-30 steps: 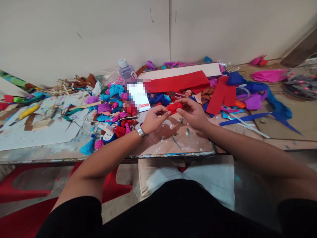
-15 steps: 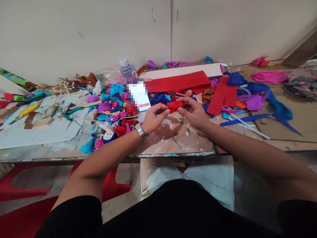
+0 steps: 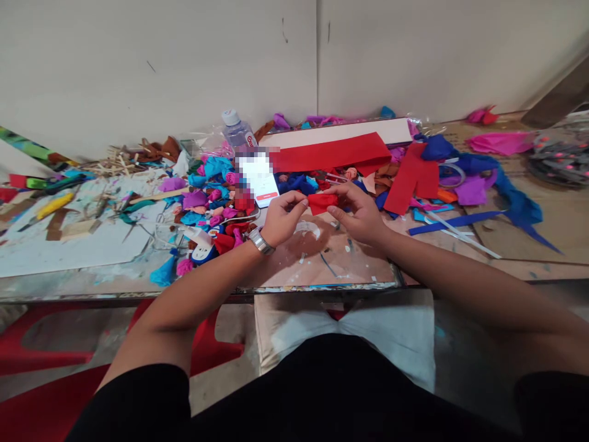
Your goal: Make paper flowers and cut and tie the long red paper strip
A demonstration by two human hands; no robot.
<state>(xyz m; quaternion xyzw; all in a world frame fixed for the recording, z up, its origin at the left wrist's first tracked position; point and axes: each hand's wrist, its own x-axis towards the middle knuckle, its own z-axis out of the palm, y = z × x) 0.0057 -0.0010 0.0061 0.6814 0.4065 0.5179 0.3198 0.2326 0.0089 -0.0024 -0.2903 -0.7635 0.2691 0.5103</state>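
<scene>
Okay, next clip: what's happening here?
A seated person holds a small red piece between both hands above the table. The left hand is at one end, the right hand at the other. Colourful scraps and a lit phone lie nearby, with larger red strips behind.

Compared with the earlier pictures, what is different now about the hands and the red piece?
The left hand has drawn slightly left, its thumb and finger closing together at the left end of the red piece. The right hand stays at the other end; the phone and bottle stay put.
</scene>
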